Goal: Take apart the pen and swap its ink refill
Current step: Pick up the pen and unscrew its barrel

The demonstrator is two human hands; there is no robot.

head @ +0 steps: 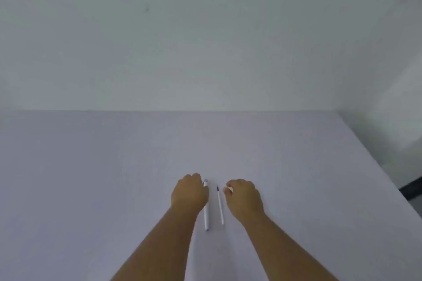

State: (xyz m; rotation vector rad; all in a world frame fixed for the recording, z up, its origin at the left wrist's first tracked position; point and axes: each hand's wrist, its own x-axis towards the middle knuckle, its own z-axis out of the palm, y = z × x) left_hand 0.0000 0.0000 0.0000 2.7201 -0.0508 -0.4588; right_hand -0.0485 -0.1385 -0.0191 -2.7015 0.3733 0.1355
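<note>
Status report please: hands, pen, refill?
Left hand curled over the pen. Right hand beside the refill, apart. Both lie flat on the table. Nothing blocking.

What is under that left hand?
The left hand covers the upper part of a white pen; its lower end shows on the table. The grip itself is hidden.

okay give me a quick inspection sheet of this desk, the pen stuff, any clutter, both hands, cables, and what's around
Surface: pale table, plain, meeting a wall at its far edge.
Job's things: white pen lying lengthwise; thin refill beside it on its right, apart from it.
Clutter: nothing seen.
Grippers: left hand curled over the pen's far end; right hand curled beside the refill, a small white piece at its fingertips, not identifiable.
Cables: nothing seen.
Surroundings: bare pale wall; dark floor strip at right.
</note>
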